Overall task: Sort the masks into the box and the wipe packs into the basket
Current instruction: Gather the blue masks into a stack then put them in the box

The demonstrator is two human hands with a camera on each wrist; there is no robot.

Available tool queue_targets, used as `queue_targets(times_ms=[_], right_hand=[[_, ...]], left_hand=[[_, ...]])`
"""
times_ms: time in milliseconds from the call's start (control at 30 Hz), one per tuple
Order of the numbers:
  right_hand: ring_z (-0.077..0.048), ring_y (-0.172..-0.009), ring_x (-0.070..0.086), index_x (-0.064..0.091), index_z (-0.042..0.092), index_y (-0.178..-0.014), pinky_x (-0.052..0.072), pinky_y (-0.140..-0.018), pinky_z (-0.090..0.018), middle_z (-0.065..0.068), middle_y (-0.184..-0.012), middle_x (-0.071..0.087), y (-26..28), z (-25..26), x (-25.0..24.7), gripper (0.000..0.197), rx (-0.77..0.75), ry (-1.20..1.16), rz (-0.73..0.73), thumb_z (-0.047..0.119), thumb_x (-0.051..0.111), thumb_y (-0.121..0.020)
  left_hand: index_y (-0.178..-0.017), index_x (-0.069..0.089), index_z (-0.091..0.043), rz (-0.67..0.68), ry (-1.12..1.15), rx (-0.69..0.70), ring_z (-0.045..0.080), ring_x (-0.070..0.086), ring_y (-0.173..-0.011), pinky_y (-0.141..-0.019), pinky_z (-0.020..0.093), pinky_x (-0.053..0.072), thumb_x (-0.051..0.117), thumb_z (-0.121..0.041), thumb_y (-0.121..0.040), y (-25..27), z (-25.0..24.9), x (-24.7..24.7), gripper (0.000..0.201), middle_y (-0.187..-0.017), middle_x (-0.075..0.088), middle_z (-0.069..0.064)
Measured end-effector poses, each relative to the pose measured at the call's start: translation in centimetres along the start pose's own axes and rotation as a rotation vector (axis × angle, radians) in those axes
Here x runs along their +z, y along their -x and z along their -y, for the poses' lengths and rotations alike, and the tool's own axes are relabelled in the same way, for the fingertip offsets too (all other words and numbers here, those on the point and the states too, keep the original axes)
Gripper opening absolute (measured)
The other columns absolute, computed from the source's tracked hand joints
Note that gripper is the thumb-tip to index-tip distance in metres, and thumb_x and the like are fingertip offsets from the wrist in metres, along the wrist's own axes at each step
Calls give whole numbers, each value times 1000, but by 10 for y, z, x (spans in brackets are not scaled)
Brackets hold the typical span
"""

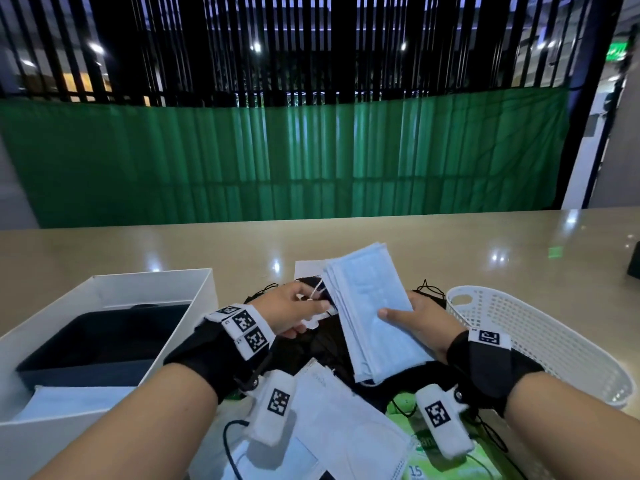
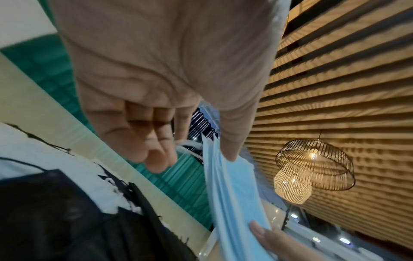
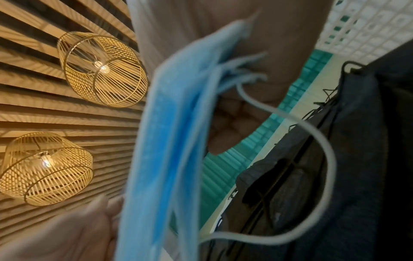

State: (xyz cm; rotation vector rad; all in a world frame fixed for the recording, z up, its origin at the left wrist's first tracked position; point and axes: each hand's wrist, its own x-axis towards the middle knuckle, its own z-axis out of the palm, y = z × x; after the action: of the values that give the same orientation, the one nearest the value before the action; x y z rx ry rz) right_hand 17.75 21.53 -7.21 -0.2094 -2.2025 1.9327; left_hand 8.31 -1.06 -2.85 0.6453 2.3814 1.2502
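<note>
A stack of light-blue masks (image 1: 372, 313) is held tilted above the table between both hands. My left hand (image 1: 311, 310) pinches its left edge by the white ear loops; in the left wrist view the thumb presses on the blue masks (image 2: 232, 194). My right hand (image 1: 405, 313) grips the right edge, thumb on top. In the right wrist view the blue masks (image 3: 165, 141) hang blurred with a white ear loop (image 3: 324, 141). Under the stack lie black masks (image 1: 322, 341), white masks (image 1: 346, 420) and a green wipe pack (image 1: 433, 455), the pack partly hidden by my wrist.
An open white box (image 1: 104, 282) stands at the left with dark contents and something pale blue at its near end. At the right stands a white perforated basket (image 1: 536, 341). The beige table runs back to a green curtain. A dark object (image 1: 633, 261) sits at the right edge.
</note>
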Motion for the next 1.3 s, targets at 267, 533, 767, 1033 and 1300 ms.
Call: queue_targets(times_ms=[267, 533, 767, 1033, 1300], right_hand=[[-29, -90, 67, 61, 10, -108, 54, -79, -39, -13, -100, 70, 10, -23, -4, 27, 262, 61, 103, 13, 70, -82], [-24, -89, 68, 65, 11, -99, 54, -80, -34, -10, -100, 71, 13, -34, 3, 12, 362, 195, 96, 7, 61, -89], [-24, -84, 68, 66, 9, -100, 54, -70, -31, -10, -97, 72, 15, -35, 0, 11, 394, 151, 73, 8, 61, -89], [-32, -129, 46, 48, 8, -136, 36, -109, -38, -16, -138, 51, 12, -30, 5, 69, 444, 323, -98, 60, 37, -92], [-26, -124, 48, 56, 4, -127, 28, -113, -35, -11, -130, 57, 8, -32, 4, 96, 479, 287, -190, 80, 27, -77]], left_hand=[[-89, 55, -12, 129, -311, -350, 15, 56, -60, -60, 26, 51, 66, -37, -85, 19, 35, -1, 28, -79, 60, 3], [-58, 45, -23, 240, -561, -336, 11, 44, -46, -52, 22, 38, 76, -34, -72, 21, 44, 17, 36, -54, 50, -6], [-68, 45, -21, -95, -428, -105, 14, 48, -63, -59, 23, 41, 64, -25, -82, 19, 17, -8, 24, -72, 51, -2], [-81, 38, -21, -490, -229, 331, 15, 42, -59, -53, 28, 33, 45, -28, -96, 39, -49, -32, 18, -74, 48, -2], [-89, 51, -24, -5, -410, 307, 13, 59, -88, -63, 16, 39, 57, -31, -92, 23, -18, 55, 10, -101, 62, -9]])
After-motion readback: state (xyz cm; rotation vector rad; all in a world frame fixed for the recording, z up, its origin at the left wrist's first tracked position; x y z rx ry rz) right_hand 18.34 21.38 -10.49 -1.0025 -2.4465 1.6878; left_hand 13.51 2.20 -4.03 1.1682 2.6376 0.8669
